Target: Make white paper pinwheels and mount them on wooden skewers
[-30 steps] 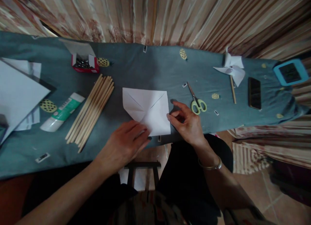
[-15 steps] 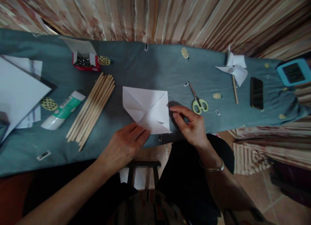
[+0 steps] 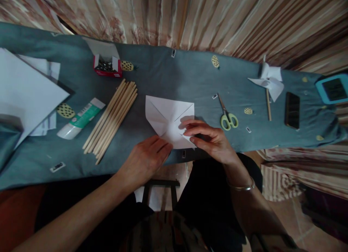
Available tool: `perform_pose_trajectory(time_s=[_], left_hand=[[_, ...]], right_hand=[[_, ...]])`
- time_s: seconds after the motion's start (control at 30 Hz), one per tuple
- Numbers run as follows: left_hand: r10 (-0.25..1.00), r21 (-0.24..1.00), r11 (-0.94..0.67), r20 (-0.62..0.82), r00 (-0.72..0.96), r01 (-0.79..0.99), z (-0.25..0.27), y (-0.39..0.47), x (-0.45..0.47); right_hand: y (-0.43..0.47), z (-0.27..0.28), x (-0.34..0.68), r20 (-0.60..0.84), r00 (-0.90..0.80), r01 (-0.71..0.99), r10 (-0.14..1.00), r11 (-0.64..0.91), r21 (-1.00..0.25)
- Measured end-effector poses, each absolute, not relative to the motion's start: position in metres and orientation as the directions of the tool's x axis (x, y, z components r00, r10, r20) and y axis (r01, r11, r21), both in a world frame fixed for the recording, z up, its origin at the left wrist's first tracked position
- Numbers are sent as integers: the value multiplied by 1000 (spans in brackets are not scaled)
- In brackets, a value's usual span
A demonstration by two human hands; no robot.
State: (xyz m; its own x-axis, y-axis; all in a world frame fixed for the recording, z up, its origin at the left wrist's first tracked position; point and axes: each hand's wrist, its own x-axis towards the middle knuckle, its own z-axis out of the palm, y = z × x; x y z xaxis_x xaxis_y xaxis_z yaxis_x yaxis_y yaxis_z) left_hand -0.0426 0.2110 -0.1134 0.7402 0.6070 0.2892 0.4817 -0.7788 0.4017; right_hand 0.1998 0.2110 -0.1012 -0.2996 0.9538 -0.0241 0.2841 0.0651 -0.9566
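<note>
A square white sheet of paper lies on the table before me, with diagonal cuts running in from its corners. At its near left edge my left hand is closed, fingers and thumb together on the paper. My right hand hovers over the right part of the sheet, its fingers stretched out and apart from the thumb, with nothing visible in it. The sheet's right corner is partly hidden by these fingers. Green-handled scissors lie just right of the sheet.
Wooden sticks, a glue tube and a red box of small metal pieces lie to the left, beyond them white paper sheets. To the right are a paper pinwheel, a phone and a blue-framed device.
My right hand has moved left from beside the sheet's right edge to over it. My left hand stays at the near edge. The whole view has shifted slightly.
</note>
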Motion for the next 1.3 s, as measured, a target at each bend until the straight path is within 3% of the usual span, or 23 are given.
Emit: perform_pose_trajectory(time_s=[0.2, 0.37, 0.57, 1.0, 1.3], left_hand=[[612, 419, -770, 271, 743, 481, -115, 212, -43], [611, 412, -780, 336, 717, 471, -115, 210, -41], [638, 453, -763, 407, 654, 462, -117, 206, -41], [668, 523, -728, 396, 630, 444, -124, 206, -37], [683, 524, -716, 391, 617, 460, -123, 205, -38]], right_hand=[[213, -102, 198, -27, -327, 275, 945, 68, -959], [216, -111, 188, 38, -241, 298, 970, 111, -948], [219, -117, 173, 112, -122, 472, 986, 157, -867], [217, -115, 162, 203, -124, 693, 971, 232, -683], [217, -116, 163, 209, -140, 698, 968, 247, -672]])
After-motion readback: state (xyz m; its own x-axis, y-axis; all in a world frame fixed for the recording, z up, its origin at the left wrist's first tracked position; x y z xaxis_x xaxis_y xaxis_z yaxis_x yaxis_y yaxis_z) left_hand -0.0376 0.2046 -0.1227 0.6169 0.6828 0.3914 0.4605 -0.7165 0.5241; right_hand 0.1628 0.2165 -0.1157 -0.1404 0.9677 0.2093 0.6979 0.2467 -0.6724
